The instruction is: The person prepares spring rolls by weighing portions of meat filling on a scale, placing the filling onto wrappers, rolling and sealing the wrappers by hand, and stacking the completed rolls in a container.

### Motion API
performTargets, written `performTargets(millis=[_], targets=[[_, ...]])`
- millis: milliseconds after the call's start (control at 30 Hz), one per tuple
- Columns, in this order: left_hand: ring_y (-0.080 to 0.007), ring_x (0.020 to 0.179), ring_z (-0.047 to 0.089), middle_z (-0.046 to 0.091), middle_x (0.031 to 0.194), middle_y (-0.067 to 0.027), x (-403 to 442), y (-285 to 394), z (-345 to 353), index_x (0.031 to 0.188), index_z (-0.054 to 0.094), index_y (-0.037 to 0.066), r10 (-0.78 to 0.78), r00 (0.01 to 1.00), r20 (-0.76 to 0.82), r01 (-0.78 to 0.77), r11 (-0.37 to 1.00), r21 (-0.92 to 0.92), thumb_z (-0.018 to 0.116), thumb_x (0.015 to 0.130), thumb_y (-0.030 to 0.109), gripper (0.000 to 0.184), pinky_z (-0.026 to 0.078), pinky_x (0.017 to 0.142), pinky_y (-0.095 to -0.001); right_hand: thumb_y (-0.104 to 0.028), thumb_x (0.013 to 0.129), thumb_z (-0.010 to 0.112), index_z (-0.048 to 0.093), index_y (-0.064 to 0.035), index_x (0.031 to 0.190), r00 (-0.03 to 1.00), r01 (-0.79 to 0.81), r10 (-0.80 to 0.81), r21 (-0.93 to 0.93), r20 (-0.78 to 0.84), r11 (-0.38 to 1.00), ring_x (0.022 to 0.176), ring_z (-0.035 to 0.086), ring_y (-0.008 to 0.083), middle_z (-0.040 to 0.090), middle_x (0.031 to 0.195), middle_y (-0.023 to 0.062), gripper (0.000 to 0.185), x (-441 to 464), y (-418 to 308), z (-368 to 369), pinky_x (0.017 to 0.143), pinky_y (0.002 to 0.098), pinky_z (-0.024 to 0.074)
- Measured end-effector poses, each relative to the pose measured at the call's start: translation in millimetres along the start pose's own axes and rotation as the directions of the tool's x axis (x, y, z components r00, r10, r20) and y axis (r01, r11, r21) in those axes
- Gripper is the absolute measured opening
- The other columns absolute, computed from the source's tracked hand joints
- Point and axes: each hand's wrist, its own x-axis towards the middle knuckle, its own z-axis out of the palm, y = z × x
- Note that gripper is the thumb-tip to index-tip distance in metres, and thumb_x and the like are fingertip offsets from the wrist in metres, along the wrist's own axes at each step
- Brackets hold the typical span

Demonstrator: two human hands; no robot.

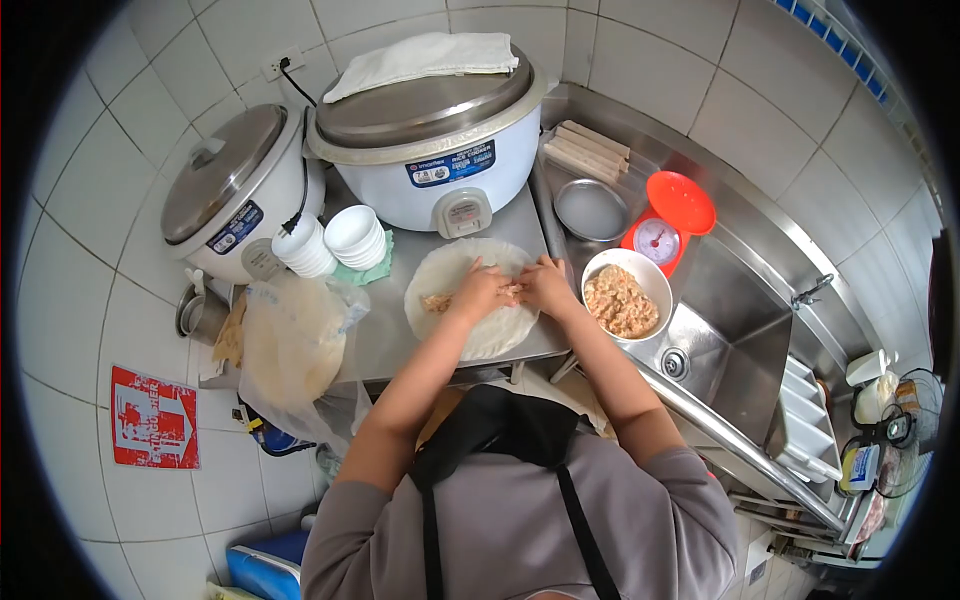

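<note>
Wrapper (492,336) under both hands (482,290) (546,287), near counter edge (540,354); bowls (352,232) apart.

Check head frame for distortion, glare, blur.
Head view throughout: strong fisheye bends the wall tiles, corners fall to black; soft sheen on the steel sink; left hand and right hand show no obvious motion blur; pale round wrapper edge readable.

wrapper (480,338) on ctr (388,328) | bowl (648,272) R of wrapper | filling (622,302) in bowl | cooker (425,165) bhd wrapper
</note>
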Motion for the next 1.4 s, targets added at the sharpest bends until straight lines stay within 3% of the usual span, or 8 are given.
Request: performTargets(millis=[133, 333, 533, 633, 833, 933, 1267, 1400], targets=[[-0.0251, 0.086, 0.057, 0.061, 0.087, -0.0079, 9, -7, 6, 0.097, 0.067, 0.008, 0.015, 0.994, 0.112, -0.018, 0.999, 0.029, 0.078, 0.056, 0.031, 0.049, 0.024, 0.106, -0.0443, -0.03, 0.058, 0.075, 0.072, -0.0216, 0.088, 1.0, -0.003, 0.003, -0.037, 0.021, 0.999, 0.091, 0.047, 0.0202, 0.061, 0.082, -0.0058, 0.031, 0, 7, 1, 0.085, 0.0393, 0.0286], [-0.0284, 0.093, 0.055, 0.061, 0.094, -0.01, -10, -24, -14, 0.103, 0.064, 0.004, 0.012, 1.0, 0.018, -0.013, 0.999, 0.03, 0.08, 0.053, 0.031, 0.058, 0.027, 0.103, -0.0437, -0.033, 0.059, 0.074, 0.073, -0.0217, 0.086, 0.999, 0.035, -0.036, -0.025, -0.033, 0.999, 0.091, 0.046, 0.0209, 0.061, 0.081, -0.004, 0.029, 5, 2, 3, 0.086, 0.0402, 0.0283], [-0.029, 0.092, 0.055, 0.06, 0.095, -0.0092, -50, -52, -62, 0.104, 0.064, 0.003, -0.058, 0.996, 0.073, 0.059, 0.998, -0.009, 0.08, 0.055, 0.025, 0.056, 0.039, 0.089, -0.0383, -0.036, 0.064, 0.07, 0.071, -0.0246, 0.091, 0.967, -0.171, 0.185, -0.094, 0.175, 0.981, 0.1, 0.045, 0.0215, 0.06, 0.093, -0.0022, 0.029, 10, -34, -27, 0.093, 0.0468, 0.0269], [-0.0275, 0.091, 0.054, 0.06, 0.093, -0.0091, -62, -61, -64, 0.104, 0.064, 0.003, -0.029, 0.997, 0.066, 0.032, 0.998, -0.047, 0.079, 0.058, 0.021, 0.052, 0.043, 0.083, -0.0346, -0.038, 0.063, 0.07, 0.071, -0.0255, 0.093, 0.999, -0.013, 0.01, -0.063, -0.047, 0.998, 0.097, 0.044, 0.0207, 0.058, 0.088, -0.004, 0.032, 18, -45, 2, 0.093, 0.0471, 0.0256], [-0.0261, 0.086, 0.056, 0.059, 0.089, -0.0087, -63, -77, -54, 0.098, 0.065, 0.004, -0.048, 0.998, 0.032, 0.048, 0.999, -0.017, 0.078, 0.061, 0.022, 0.043, 0.045, 0.076, -0.0342, -0.038, 0.064, 0.069, 0.071, -0.0252, 0.091, 0.999, 0.033, -0.03, -0.116, 0.023, 0.993, 0.099, 0.045, 0.0216, 0.057, 0.088, -0.0026, 0.03, 35, -72, 41, 0.1, 0.0544, 0.021], [-0.0266, 0.082, 0.055, 0.057, 0.081, -0.0072, -69, -69, -62, 0.089, 0.067, 0.005, -0.019, 0.996, -0.082, 0.005, 0.985, -0.17, 0.078, 0.058, 0.022, 0.037, 0.044, 0.072, -0.0364, -0.038, 0.064, 0.069, 0.071, -0.0249, 0.09, 1.0, 0.017, -0.017, -0.058, 0.006, 0.998, 0.1, 0.045, 0.0219, 0.057, 0.088, -0.0023, 0.029, 38, -83, 35, 0.102, 0.0553, 0.0193], [-0.0241, 0.079, 0.056, 0.059, 0.08, -0.0079, -74, -73, -84, 0.093, 0.066, 0.003, -0.066, 0.995, 0.07, 0.077, 0.983, -0.165, 0.078, 0.061, 0.018, 0.037, 0.044, 0.07, -0.033, -0.036, 0.065, 0.07, 0.072, -0.0231, 0.083, 0.999, 0.045, -0.046, -0.016, -0.028, 0.999, 0.098, 0.046, 0.0214, 0.055, 0.087, -0.0022, 0.022, 46, -107, 46, 0.105, 0.0582, 0.014], [-0.0232, 0.078, 0.057, 0.06, 0.082, -0.0079, -80, -91, -79, 0.096, 0.067, 0.004, -0.117, 0.989, 0.092, 0.134, 0.97, -0.205, 0.076, 0.063, 0.016, 0.037, 0.045, 0.07, -0.0317, -0.041, 0.064, 0.07, 0.069, -0.0235, 0.093, 0.993, 0.072, -0.063, -0.088, 0.099, 0.994, 0.104, 0.045, 0.0221, 0.056, 0.094, -0.0011, 0.035, 48, -110, 54, 0.105, 0.0583, 0.0125]])
